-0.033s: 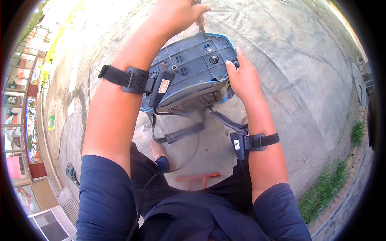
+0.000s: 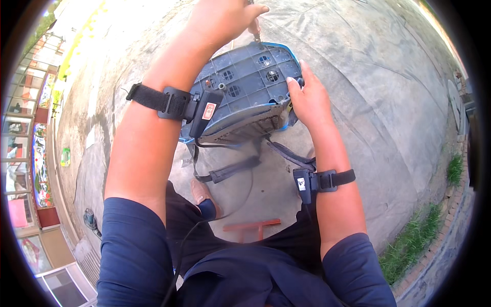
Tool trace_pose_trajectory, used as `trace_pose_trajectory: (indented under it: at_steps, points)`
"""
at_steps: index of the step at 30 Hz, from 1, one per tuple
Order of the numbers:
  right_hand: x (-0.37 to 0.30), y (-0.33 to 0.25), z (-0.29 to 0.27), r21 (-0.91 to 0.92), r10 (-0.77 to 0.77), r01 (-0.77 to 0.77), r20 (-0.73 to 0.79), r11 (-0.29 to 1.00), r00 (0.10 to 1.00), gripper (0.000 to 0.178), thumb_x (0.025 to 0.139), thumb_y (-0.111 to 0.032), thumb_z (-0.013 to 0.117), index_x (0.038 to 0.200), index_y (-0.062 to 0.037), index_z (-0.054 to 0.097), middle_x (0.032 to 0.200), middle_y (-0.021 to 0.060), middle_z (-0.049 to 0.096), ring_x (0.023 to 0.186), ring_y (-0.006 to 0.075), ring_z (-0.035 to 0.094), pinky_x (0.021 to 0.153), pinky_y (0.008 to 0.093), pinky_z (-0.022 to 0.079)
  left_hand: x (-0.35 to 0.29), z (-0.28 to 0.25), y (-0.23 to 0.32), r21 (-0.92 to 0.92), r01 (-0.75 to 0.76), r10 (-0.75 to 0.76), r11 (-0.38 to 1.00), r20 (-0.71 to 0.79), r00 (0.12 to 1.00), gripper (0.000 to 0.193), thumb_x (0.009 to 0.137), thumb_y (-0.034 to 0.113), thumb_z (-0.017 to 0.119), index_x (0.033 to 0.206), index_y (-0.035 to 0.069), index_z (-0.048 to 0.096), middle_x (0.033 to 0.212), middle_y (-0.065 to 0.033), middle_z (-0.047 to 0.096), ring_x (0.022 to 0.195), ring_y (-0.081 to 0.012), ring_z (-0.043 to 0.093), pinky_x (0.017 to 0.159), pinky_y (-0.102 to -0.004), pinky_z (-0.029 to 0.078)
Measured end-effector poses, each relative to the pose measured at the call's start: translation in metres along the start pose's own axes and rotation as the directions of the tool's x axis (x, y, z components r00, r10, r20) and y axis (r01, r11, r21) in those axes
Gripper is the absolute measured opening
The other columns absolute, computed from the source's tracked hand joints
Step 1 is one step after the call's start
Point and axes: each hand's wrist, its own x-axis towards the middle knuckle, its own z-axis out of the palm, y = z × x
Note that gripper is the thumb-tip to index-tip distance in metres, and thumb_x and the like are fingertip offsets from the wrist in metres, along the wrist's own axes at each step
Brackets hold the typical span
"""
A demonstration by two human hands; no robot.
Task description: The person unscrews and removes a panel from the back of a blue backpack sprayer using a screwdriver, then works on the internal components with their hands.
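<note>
A blue and dark grey backpack sprayer (image 2: 250, 77) lies with its ribbed, vented underside toward me. Its padded black shoulder strap (image 2: 232, 170) hangs down on the near side. My left hand (image 2: 222, 20), at the top edge of the view, is closed round a thin dark metal tool (image 2: 257, 37). The tool's tip meets the far edge of the sprayer's base; its upper part is hidden, so its exact kind does not show. My right hand (image 2: 313, 100) grips the right edge of the base, thumb on the near face.
Grey sheeting (image 2: 368, 117) covers the ground. Between my legs stands a red metal frame (image 2: 253, 225). A dark cable (image 2: 184, 238) runs from my left wrist device. Windows (image 2: 18, 123) line the left, with a small power tool (image 2: 90, 220) nearby; grass (image 2: 417, 245) grows at right.
My left forearm has shifted very slightly to the right. The sprayer and my right hand stay where they were.
</note>
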Motion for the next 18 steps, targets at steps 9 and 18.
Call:
trace_pose_trajectory:
  at_steps: [9,18]
  points:
    - [-0.001,-0.001,0.001,-0.008,0.004,-0.004,0.014,1.000,1.000,0.063,0.099,-0.034,0.057,0.154,-0.0067,0.044,0.132,0.0249,0.062,0.120,0.0417,0.062,0.101,0.0479,0.049,0.011,-0.003,-0.026,-0.072,-0.092,0.101,0.993,0.132,0.986,0.036,0.092,0.012,0.064,0.122,-0.007,0.060,0.092,-0.0219,0.073,0.089,-0.0348,0.073,0.079,-0.0428,0.056]
    - [0.001,0.002,0.001,0.004,-0.005,0.005,-0.003,1.000,1.000,0.063,0.098,-0.034,0.059,0.153,-0.0062,0.045,0.131,0.0244,0.063,0.119,0.0410,0.063,0.100,0.0476,0.050,0.002,0.007,-0.007,0.378,-0.120,0.184,0.918,-0.136,0.974,0.042,0.093,0.019,0.067,0.129,-0.003,0.060,0.099,-0.0217,0.073,0.096,-0.0380,0.070,0.087,-0.0455,0.055]
